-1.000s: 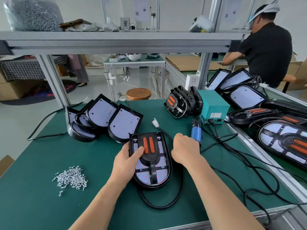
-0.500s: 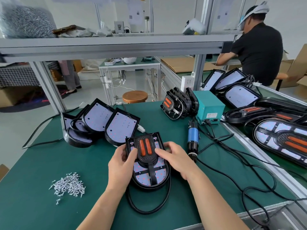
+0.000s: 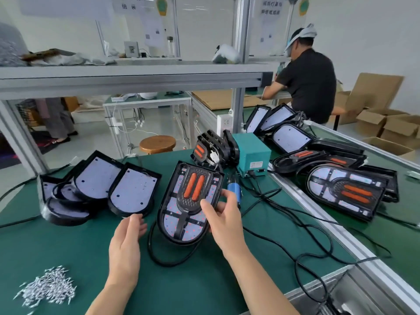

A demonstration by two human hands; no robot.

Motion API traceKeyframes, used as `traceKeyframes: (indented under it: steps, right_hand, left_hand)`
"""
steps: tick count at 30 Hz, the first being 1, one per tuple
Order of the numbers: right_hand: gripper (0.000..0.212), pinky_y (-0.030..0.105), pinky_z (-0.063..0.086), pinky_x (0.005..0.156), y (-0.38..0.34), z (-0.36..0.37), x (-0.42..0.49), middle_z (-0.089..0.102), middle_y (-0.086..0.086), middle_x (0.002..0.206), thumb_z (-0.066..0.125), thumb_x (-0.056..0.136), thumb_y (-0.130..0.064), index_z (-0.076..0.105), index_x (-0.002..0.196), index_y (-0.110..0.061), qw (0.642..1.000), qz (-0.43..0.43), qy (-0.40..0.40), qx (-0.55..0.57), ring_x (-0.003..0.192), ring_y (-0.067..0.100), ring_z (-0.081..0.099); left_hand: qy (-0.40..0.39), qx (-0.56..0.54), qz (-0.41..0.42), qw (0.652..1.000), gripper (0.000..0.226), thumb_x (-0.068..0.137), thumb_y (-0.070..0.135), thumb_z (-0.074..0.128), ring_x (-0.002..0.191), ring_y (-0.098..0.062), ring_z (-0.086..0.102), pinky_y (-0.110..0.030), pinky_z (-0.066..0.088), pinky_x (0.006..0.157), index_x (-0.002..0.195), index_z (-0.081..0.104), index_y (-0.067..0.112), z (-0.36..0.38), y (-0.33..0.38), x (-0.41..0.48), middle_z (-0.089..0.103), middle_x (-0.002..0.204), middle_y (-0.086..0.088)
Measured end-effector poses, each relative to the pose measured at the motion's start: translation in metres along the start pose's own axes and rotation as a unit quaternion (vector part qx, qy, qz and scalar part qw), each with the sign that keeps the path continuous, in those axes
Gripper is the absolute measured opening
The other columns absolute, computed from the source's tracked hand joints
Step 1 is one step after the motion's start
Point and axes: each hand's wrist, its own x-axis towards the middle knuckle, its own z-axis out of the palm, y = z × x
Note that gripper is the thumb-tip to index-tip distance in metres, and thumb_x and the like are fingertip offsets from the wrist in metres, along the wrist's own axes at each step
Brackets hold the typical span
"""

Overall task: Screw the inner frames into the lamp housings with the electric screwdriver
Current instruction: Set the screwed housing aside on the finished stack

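A black lamp housing (image 3: 181,226) with its inner frame and two orange strips (image 3: 193,186) is tilted up off the green mat in the middle. My right hand (image 3: 223,215) grips its right edge, thumb on the face. My left hand (image 3: 127,237) hovers just left of it, fingers relaxed, holding nothing. The blue electric screwdriver (image 3: 234,190) lies on the mat behind my right hand, partly hidden. A pile of silver screws (image 3: 48,288) lies at the near left.
Several frameless housings (image 3: 133,189) lean in a stack at the left. Loose inner frames (image 3: 213,148) stand beside a teal power box (image 3: 252,153). Finished lamps (image 3: 345,194) lie on the right bench. Black cables (image 3: 295,226) trail across the mat. Another person works at the back right.
My right hand has lifted and tilted the lamp housing up off the mat. My left hand has let go of it and drawn back to the left. The view has tipped upward.
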Motion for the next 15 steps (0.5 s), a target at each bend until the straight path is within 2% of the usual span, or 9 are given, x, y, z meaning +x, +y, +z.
traceKeyframes:
  steps: [3, 5, 8, 10, 13, 15]
  right_hand:
    - [0.046, 0.034, 0.055, 0.082, -0.009, -0.021, 0.005, 0.076, -0.011, 0.096, 0.066, 0.081, -0.057, 0.043, 0.118, -0.042, 0.998, -0.040, 0.045, -0.002, 0.084, 0.015, 0.071]
    - [0.047, 0.036, 0.056, 0.087, -0.015, -0.038, 0.009, 0.076, -0.013, 0.100, 0.066, 0.083, -0.054, 0.044, 0.121, -0.039, 0.995, -0.060, 0.078, 0.010, 0.089, 0.013, 0.072]
    - [0.048, 0.025, 0.055, 0.082, -0.024, -0.066, 0.016, 0.076, -0.014, 0.105, 0.067, 0.085, -0.049, 0.044, 0.125, -0.037, 0.987, -0.084, 0.130, 0.037, 0.094, 0.010, 0.073]
    - [0.048, 0.024, 0.054, 0.075, -0.029, -0.084, 0.020, 0.076, -0.008, 0.104, 0.067, 0.087, -0.045, 0.044, 0.126, -0.034, 0.981, -0.088, 0.165, 0.046, 0.088, 0.010, 0.072]
    - [0.051, 0.042, 0.054, 0.077, -0.029, -0.111, 0.030, 0.075, 0.001, 0.105, 0.069, 0.092, -0.035, 0.041, 0.133, -0.023, 0.970, -0.076, 0.225, 0.049, 0.083, 0.011, 0.069]
    - [0.048, 0.044, 0.054, 0.077, -0.028, -0.129, 0.039, 0.072, 0.007, 0.112, 0.069, 0.096, -0.026, 0.040, 0.133, -0.018, 0.958, -0.065, 0.270, 0.077, 0.085, 0.013, 0.067]
  left_hand:
    - [-0.007, 0.025, -0.002, 1.000, 0.033, 0.083, 0.063, 0.059, 0.093, -0.010, 0.074, -0.051, 0.047, 0.108, 0.094, 0.075, 0.037, 0.000, -0.006, 0.003, 0.076, 0.097, 0.010]
    - [-0.014, 0.035, 0.000, 0.999, 0.033, 0.081, 0.062, 0.060, 0.093, -0.009, 0.074, -0.051, 0.047, 0.107, 0.095, 0.076, 0.036, 0.001, -0.008, 0.004, 0.077, 0.099, 0.010]
    - [-0.017, 0.051, 0.001, 0.999, 0.032, 0.079, 0.062, 0.061, 0.097, -0.014, 0.074, -0.051, 0.048, 0.106, 0.094, 0.076, 0.037, 0.006, -0.007, 0.002, 0.077, 0.096, 0.011]
    - [-0.017, 0.061, 0.004, 0.998, 0.034, 0.078, 0.063, 0.061, 0.096, -0.014, 0.074, -0.048, 0.049, 0.105, 0.094, 0.075, 0.037, 0.009, -0.006, 0.001, 0.077, 0.093, 0.011]
    - [-0.017, 0.074, 0.008, 0.997, 0.036, 0.077, 0.063, 0.062, 0.094, -0.012, 0.074, -0.046, 0.049, 0.104, 0.097, 0.074, 0.035, 0.010, -0.007, 0.002, 0.078, 0.092, 0.012]
    - [-0.017, 0.078, 0.012, 0.997, 0.035, 0.077, 0.062, 0.063, 0.093, -0.012, 0.075, -0.047, 0.050, 0.104, 0.096, 0.074, 0.035, 0.011, -0.008, 0.002, 0.078, 0.091, 0.011]
